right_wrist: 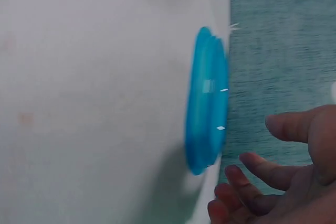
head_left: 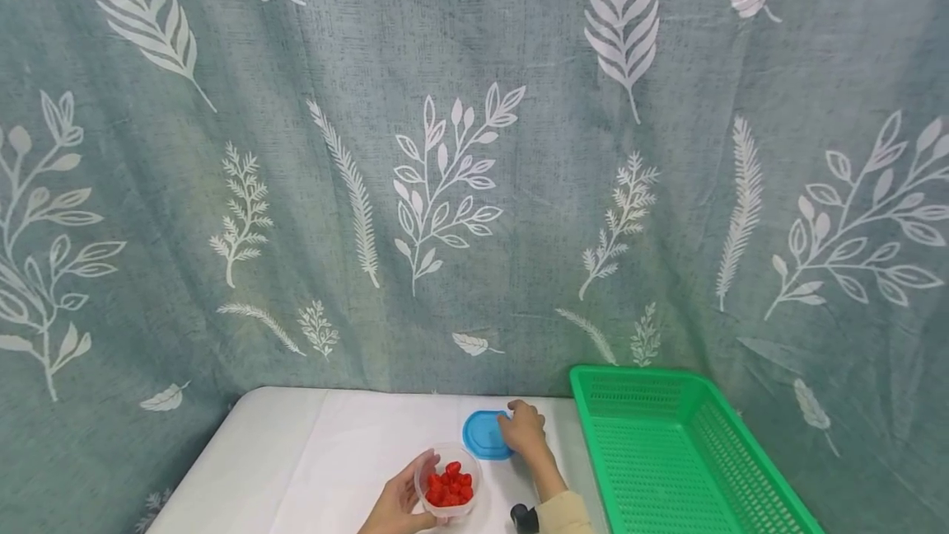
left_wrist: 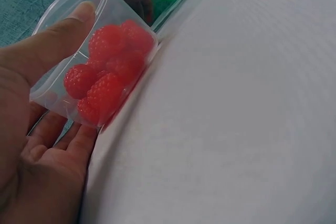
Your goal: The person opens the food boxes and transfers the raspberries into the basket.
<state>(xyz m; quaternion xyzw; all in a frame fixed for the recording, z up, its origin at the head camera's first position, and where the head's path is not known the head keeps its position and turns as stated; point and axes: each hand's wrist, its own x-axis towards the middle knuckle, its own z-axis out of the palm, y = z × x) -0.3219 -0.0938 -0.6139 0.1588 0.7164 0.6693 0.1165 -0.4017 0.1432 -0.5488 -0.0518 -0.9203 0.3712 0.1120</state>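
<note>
A clear plastic container (head_left: 477,480) with several red raspberries (head_left: 449,486) in it stands at the front middle of the table. My left hand (head_left: 404,499) grips its side; in the left wrist view the thumb lies over the rim and the other fingers support the opposite wall. Behind and to the right of the container, a blue lid (head_left: 483,435) lies on the tabletop. My right hand (head_left: 525,433) hovers at the lid's right edge. In the right wrist view its fingers (right_wrist: 262,174) are spread and loosely bent, apart from the lid and holding nothing.
A large green perforated basket (head_left: 648,452) stands along the table's right side. White cloth covers the table (head_left: 334,452). A green curtain with white leaf prints (head_left: 445,270) hangs behind it. The dark wrist camera (head_left: 523,517) sits at my right sleeve.
</note>
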